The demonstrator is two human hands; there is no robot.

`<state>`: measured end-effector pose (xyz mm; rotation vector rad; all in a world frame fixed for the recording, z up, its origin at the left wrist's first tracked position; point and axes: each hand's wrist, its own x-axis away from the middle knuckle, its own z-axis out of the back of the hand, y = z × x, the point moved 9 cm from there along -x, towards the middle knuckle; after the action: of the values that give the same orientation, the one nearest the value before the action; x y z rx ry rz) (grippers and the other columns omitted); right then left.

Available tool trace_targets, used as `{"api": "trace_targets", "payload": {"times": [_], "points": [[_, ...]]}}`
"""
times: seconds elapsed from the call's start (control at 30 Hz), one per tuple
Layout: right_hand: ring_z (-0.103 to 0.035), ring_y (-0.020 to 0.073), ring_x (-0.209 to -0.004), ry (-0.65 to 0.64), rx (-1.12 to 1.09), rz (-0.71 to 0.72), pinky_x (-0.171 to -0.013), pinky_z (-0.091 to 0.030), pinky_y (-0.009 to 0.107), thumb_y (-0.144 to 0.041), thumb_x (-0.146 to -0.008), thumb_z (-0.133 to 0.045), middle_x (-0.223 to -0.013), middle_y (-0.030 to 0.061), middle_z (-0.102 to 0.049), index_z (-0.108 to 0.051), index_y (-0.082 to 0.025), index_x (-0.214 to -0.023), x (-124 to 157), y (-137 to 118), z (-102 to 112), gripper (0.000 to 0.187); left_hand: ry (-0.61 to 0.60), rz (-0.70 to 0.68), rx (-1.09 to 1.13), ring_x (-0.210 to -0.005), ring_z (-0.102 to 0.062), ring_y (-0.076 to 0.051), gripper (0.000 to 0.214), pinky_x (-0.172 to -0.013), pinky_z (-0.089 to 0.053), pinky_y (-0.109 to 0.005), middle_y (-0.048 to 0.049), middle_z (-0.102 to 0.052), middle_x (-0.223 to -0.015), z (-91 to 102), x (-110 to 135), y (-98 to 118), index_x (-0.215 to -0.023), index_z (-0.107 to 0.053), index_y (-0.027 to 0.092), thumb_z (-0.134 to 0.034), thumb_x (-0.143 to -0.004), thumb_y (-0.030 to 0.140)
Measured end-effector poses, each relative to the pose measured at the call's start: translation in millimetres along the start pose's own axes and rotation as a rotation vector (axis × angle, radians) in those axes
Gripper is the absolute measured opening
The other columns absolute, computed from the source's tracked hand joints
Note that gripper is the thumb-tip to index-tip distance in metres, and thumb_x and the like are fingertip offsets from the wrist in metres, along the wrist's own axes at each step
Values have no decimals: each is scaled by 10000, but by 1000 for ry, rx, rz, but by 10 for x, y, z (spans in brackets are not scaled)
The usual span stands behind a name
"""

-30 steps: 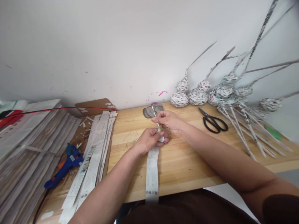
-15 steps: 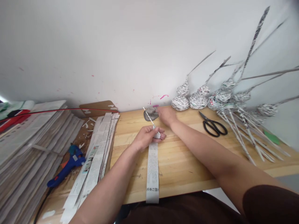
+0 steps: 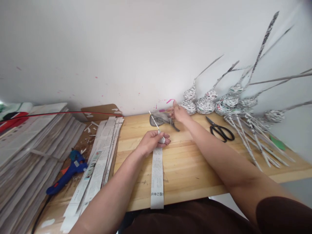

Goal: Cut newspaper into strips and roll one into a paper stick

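Note:
My left hand (image 3: pixel 153 142) pinches a newspaper strip (image 3: pixel 157 178) where its upper end is rolled around a thin white stick (image 3: pixel 154 121). The flat, unrolled part of the strip runs toward me and hangs past the table's front edge. Beyond that hand, a crumpled grey cloth (image 3: pixel 163 117) lies by the wall. My right hand (image 3: pixel 179 112) is just to the right of the cloth, fingers apart and holding nothing. Behind it stand gourd-shaped woven paper pieces (image 3: pixel 206 103) with long paper stems.
Black-handled scissors (image 3: pixel 220 129) lie on the wooden table (image 3: pixel 187 172), beside a fan of rolled paper sticks (image 3: pixel 253 143). At left are cut newspaper strips (image 3: pixel 97 162), a blue glue gun (image 3: pixel 69 172) and a tall newspaper stack (image 3: pixel 31 156). A wall (image 3: pixel 136 58) rises behind.
My right hand has come off the grey cloth and moved right, its fingers opening. More of the cloth shows. My left hand keeps its pinch on the strip.

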<state>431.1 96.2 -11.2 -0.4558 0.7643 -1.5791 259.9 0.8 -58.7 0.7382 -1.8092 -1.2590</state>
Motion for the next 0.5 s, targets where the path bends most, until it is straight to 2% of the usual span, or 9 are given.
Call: {"api": "trace_targets", "payload": {"times": [0.07, 0.13, 0.23, 0.3, 0.37, 0.43, 0.5], "points": [[-621, 157, -595, 25, -234, -40, -617, -478, 268, -600, -976, -90, -769, 116, -712, -718, -114, -1049, 22, 57, 172, 797, -15, 3, -5, -749, -692, -173, 427, -700, -545, -274, -102, -739, -755, -14, -1, -13, -862, -701, 99, -755, -704, 493], [-565, 122, -548, -14, -472, -52, -546, -445, 236, -602, -949, -347, -737, 91, -695, -723, -111, -1024, 100, 43, 229, 623, -25, 2, -7, -745, -690, -174, 441, -709, -547, -284, -105, -738, -763, -26, 0, -22, -865, -698, 99, -758, -695, 502], [-530, 99, -550, -205, -581, -17, -466, -369, 205, -503, -802, -670, -742, 50, -680, -745, -148, -1008, 324, -112, 81, 418, -31, 1, -14, -745, -686, -174, 460, -711, -547, -291, -112, -737, -780, -36, 4, -27, -861, -697, 97, -761, -684, 516], [-521, 97, -574, -401, -610, 13, -443, -330, 200, -473, -741, -736, -769, 39, -669, -748, -164, -1033, 522, -247, -125, 425, -37, 0, -25, -752, -685, -178, 478, -707, -546, -291, -115, -734, -782, -43, 7, -25, -863, -698, 94, -761, -676, 529], [-492, 89, -578, -578, -637, 61, -452, -320, 204, -493, -746, -726, -772, 30, -655, -743, -160, -1054, 707, -382, -304, 454, -48, -11, -39, -767, -683, -185, 493, -712, -547, -296, -116, -730, -785, -55, 11, -14, -854, -700, 92, -761, -667, 544], [-468, 83, -563, -674, -646, 100, -480, -320, 212, -519, -770, -695, -716, 17, -642, -736, -142, -1065, 820, -473, -404, 481, -67, -28, -54, -788, -682, -192, 494, -728, -550, -308, -113, -727, -792, -75, 16, 0, -848, -703, 95, -753, -671, 553], [-458, 84, -541, -701, -646, 99, -492, -299, 220, -532, -769, -691, -619, 2, -620, -736, -117, -1050, 856, -508, -448, 503, -87, -40, -67, -806, -681, -197, 482, -743, -550, -316, -109, -726, -797, -100, 23, 6, -851, -707, 101, -742, -685, 552]]}}
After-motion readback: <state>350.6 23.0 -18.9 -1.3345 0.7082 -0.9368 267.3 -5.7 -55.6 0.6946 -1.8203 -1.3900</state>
